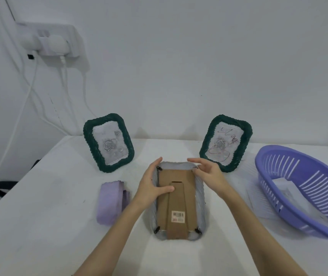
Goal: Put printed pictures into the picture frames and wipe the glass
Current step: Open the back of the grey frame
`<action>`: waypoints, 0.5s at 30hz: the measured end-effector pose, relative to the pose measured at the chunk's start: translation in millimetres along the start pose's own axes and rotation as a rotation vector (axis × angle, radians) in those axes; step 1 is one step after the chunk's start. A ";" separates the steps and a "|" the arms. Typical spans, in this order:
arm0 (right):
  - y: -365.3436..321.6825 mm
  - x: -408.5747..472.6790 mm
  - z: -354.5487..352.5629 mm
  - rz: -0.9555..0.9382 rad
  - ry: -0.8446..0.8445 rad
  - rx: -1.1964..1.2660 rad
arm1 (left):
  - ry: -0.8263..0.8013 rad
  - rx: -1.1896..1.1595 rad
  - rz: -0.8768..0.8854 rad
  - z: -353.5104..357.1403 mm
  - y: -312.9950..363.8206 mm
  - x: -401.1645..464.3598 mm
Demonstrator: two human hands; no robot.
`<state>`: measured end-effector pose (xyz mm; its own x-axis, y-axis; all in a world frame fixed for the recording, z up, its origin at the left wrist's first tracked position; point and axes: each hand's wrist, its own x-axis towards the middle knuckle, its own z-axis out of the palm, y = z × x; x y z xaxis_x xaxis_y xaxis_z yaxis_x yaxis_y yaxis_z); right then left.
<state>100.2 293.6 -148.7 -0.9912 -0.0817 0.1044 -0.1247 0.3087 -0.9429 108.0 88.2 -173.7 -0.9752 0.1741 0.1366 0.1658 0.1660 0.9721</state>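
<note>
Grey frame (200, 198) face-down on table (39, 226), backing up | left hand (152, 183) steadies it, fingers relaxed, thumb on backing | right hand (209, 172) open, holding nothing, fingers at top-right clip | advice: hold backing flat, turn clips one by one.

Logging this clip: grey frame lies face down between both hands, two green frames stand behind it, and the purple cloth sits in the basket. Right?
Not quite. The head view shows the purple cloth folded on the table, left of the grey frame, not in the basket. The rest holds.
</note>
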 end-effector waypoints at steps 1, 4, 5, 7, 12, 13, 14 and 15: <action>6.3 -1.3 3.6 0.022 0.012 0.026 | 0.013 0.007 -0.030 0.1 -5.8 -0.1; 20.0 -1.8 11.7 0.079 0.056 0.133 | 0.054 0.028 -0.115 -1.2 -17.6 3.9; 22.3 -1.5 13.2 0.089 0.068 0.144 | 0.077 0.035 -0.120 -2.0 -19.6 6.4; 28.0 -0.4 14.8 0.096 0.067 0.138 | 0.132 0.054 -0.118 -5.6 -23.3 13.0; 33.3 1.9 17.8 0.101 0.089 0.004 | 0.113 0.221 -0.073 -14.0 -28.4 22.0; 34.2 2.3 18.0 0.099 0.099 -0.048 | 0.104 0.254 -0.060 -14.7 -29.3 22.7; 35.7 2.5 18.4 0.099 0.110 -0.096 | 0.092 0.283 -0.053 -15.5 -30.6 23.2; 37.5 2.5 18.9 0.104 0.122 -0.132 | 0.077 0.307 -0.052 -16.1 -32.2 23.8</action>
<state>93.8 287.1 -189.8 -0.9961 0.0694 0.0539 -0.0187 0.4321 -0.9016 77.1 71.3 -198.7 -0.9898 0.0855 0.1137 0.1404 0.4603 0.8766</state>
